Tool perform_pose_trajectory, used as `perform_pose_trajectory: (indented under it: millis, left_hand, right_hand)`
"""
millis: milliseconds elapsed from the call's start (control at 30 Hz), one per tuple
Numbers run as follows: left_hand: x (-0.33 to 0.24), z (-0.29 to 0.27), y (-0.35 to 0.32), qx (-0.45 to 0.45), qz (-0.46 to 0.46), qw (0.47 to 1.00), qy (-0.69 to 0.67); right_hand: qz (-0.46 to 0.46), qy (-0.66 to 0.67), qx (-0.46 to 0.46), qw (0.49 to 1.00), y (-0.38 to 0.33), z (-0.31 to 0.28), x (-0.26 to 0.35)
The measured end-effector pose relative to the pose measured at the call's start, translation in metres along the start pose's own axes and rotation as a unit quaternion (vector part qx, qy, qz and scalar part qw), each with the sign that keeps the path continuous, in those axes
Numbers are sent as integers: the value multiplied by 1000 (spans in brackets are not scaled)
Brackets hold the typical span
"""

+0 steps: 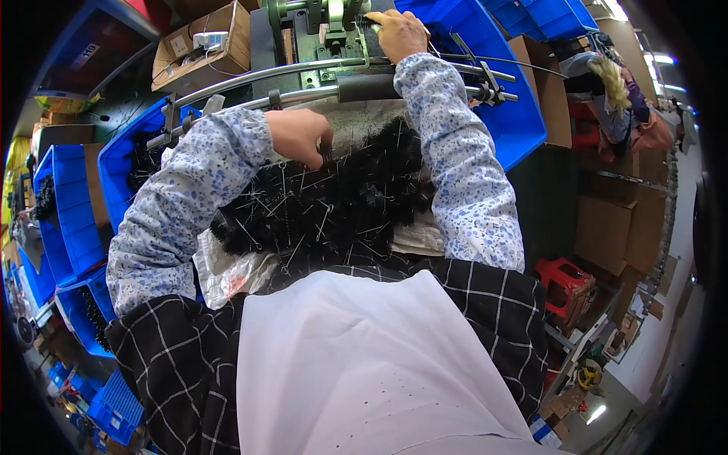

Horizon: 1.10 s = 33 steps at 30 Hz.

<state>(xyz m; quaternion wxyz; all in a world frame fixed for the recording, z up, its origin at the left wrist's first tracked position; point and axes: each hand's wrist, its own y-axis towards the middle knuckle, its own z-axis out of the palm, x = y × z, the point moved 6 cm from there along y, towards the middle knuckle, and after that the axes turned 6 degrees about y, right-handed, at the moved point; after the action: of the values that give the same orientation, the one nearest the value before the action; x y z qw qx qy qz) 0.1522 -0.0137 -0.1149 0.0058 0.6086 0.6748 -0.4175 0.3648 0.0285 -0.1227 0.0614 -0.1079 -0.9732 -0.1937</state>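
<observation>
A heap of black bristle brushes with thin looped wire stems (326, 201) lies in front of me on a pale work surface (353, 121). Just over the heap's far left edge is my left hand (299, 136), its fingers curled together; what they pinch, if anything, is hidden. My right hand (400, 36) reaches to the green and grey metal machine (330, 45) at the far side. Its fingers are closed beside the machine's middle, with a bit of dark bristle near the fingertips. I cannot make out what it grips.
Metal rails (296, 72) cross between the heap and the machine. A blue bin (516, 114) stands right, another blue bin (114, 163) left with black brushes inside. An open cardboard box (201, 45) sits far left. A red stool (561, 284) is at right; another person (618, 98) works beyond.
</observation>
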Motion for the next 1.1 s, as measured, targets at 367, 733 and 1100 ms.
perform_pose_trajectory:
  millis: [367, 733, 1100]
  left_hand:
    - [-8, -52, -53, -263, 60, 959, -86]
    - [-22, -65, -58, -283, 95, 950, -97]
    - [-2, -62, -74, -365, 71, 926, -60]
  right_hand:
    - [68, -29, -7, 997, -23, -9, -16]
    - [55, -20, -13, 998, -2, 0, 53]
    - [1, -55, -99, 994, -18, -4, -20]
